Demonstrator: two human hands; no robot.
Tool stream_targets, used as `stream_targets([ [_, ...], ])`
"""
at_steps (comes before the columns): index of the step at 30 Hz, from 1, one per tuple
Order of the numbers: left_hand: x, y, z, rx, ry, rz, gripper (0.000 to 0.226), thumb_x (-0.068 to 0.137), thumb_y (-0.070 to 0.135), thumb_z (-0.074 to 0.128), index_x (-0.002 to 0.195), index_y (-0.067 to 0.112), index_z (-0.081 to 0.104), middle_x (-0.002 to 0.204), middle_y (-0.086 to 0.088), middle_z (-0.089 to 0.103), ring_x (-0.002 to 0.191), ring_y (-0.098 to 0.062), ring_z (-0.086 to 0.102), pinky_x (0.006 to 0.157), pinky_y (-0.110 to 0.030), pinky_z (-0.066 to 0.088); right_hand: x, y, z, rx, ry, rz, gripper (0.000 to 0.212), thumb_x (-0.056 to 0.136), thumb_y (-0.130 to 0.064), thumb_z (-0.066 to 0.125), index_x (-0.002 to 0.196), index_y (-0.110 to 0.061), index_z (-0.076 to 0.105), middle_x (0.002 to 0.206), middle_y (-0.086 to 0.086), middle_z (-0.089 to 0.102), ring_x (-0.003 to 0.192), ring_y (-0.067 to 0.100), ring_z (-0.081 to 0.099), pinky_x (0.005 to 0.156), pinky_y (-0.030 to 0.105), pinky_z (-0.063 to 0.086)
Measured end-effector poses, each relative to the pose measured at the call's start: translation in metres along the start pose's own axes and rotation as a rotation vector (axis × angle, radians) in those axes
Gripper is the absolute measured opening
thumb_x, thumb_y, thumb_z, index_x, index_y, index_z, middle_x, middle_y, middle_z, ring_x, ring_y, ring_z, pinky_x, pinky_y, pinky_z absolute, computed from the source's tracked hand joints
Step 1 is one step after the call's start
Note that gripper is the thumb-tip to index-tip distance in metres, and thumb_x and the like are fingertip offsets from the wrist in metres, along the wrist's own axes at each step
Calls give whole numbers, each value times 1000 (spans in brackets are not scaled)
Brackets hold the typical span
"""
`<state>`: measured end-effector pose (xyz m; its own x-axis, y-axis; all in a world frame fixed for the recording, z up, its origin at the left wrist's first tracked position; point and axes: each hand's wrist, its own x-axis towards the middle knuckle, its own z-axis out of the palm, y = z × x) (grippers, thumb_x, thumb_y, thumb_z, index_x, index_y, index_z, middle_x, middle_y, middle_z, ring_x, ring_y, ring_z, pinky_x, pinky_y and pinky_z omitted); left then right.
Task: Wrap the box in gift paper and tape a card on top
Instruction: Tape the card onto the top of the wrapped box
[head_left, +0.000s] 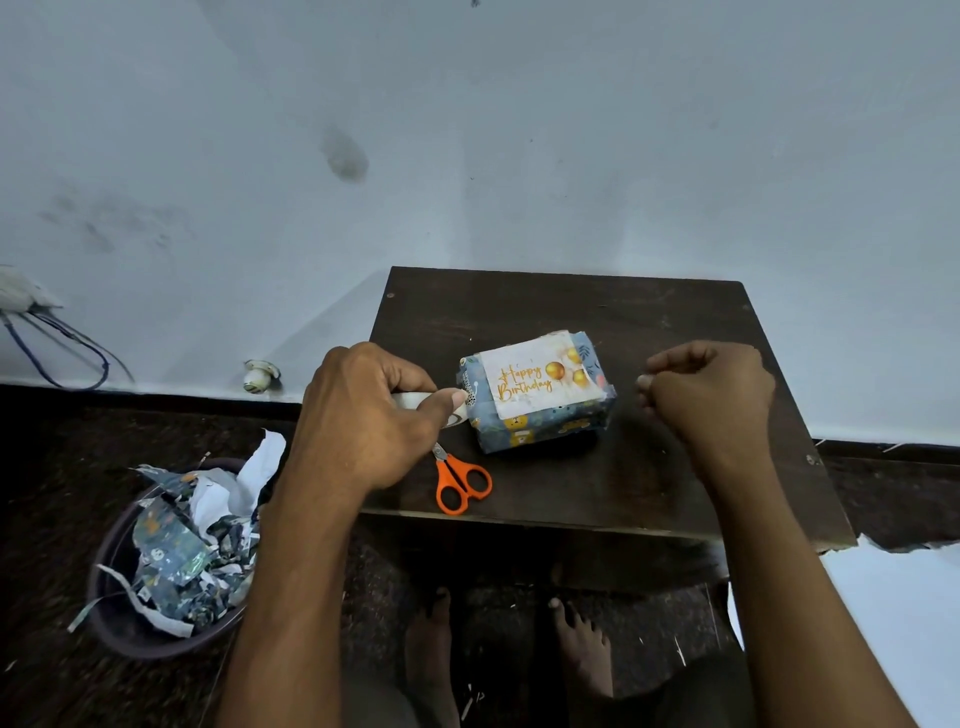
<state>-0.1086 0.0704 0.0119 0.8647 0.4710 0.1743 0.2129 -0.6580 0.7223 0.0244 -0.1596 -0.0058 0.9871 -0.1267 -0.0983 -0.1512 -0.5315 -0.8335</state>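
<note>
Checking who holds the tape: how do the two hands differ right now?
The left hand grips the tape roll beside the wrapped box; the right hand has curled fingers and no visible object. The left touches the box's end; the right sits apart from it. Both hover over the table.

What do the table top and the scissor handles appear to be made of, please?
Table top: probably dark wood or wood-look laminate, since faint grain streaks and a dull sheen show. Scissor handles: likely moulded plastic, being uniformly bright orange, smooth and slightly glossy.
</note>
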Motion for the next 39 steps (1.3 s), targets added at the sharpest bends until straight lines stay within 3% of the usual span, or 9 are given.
stream_targets([
  [1, 0, 0, 0, -5, 1, -4, 23, 78, 38, 85, 62, 22, 80, 54, 8, 69, 54, -15, 65, 54, -32, 50, -6, -3, 2, -55, 88, -159, 14, 82, -3, 73, 78, -16, 74, 79, 2, 74, 73, 7, 65, 74, 2, 44],
  [3, 1, 0, 0, -13, 2, -12, 27, 74, 48, 80, 61, 24, 79, 54, 9, 69, 56, -15, 66, 56, -38, 55, -19, -13, 7, -49, 201, -419, 13, 80, -2, 70, 84, -12, 76, 79, 1, 72, 69, 0, 59, 67, -4, 36],
  [7, 2, -1, 1, -4, -7, -10, 23, 76, 44, 82, 62, 26, 79, 54, 11, 68, 56, -15, 67, 58, -41, 57, -48, -23, 31, -7, 114, -828, 14, 76, 0, 70, 87, -7, 76, 85, 3, 70, 75, 17, 63, 70, 24, 51],
  [9, 2, -2, 1, 15, -2, -13, 24, 76, 43, 84, 62, 26, 79, 54, 10, 68, 57, -15, 66, 59, -39, 57, -60, -16, 43, -26, 22, -908, 17, 75, -2, 70, 90, -5, 77, 88, 5, 69, 81, 21, 62, 69, 32, 52],
  [13, 3, -3, 1, 41, -2, -22, 30, 75, 52, 79, 61, 25, 78, 53, 7, 67, 56, -15, 66, 57, -34, 54, -72, -3, 54, -147, -110, -915, 26, 75, -17, 64, 95, -12, 80, 91, 0, 68, 89, 20, 61, 72, 38, 53],
  [23, 2, -6, -1, 110, -38, -89, 27, 77, 44, 85, 61, 23, 79, 51, 9, 64, 54, -8, 60, 52, -24, 44, -87, 4, 55, -370, -96, -881, 21, 76, -22, 79, 97, -18, 80, 98, 1, 67, 96, 21, 61, 78, 37, 51],
  [28, 1, -11, -4, 78, -49, -173, 29, 70, 49, 87, 58, 25, 77, 44, 12, 58, 48, -6, 55, 50, -23, 40, -89, 3, 57, -449, -57, -877, 25, 74, -24, 85, 98, -18, 79, 97, 1, 70, 93, 24, 66, 68, 37, 55],
  [34, 1, -16, -6, 25, -57, -289, 37, 66, 54, 89, 55, 22, 74, 39, 13, 53, 45, -7, 49, 53, -24, 40, -91, 4, 63, -587, 57, -877, 28, 85, -22, 59, 105, -23, 78, 100, 1, 69, 86, 24, 67, 56, 24, 31],
  [39, -3, -20, -15, 14, -67, -284, 41, 74, 55, 83, 57, 18, 75, 39, 10, 54, 42, -3, 49, 53, -21, 37, -92, 2, 63, -578, 41, -859, 26, 76, -15, 77, 102, -21, 80, 100, 2, 69, 90, 26, 67, 55, 26, 34],
])
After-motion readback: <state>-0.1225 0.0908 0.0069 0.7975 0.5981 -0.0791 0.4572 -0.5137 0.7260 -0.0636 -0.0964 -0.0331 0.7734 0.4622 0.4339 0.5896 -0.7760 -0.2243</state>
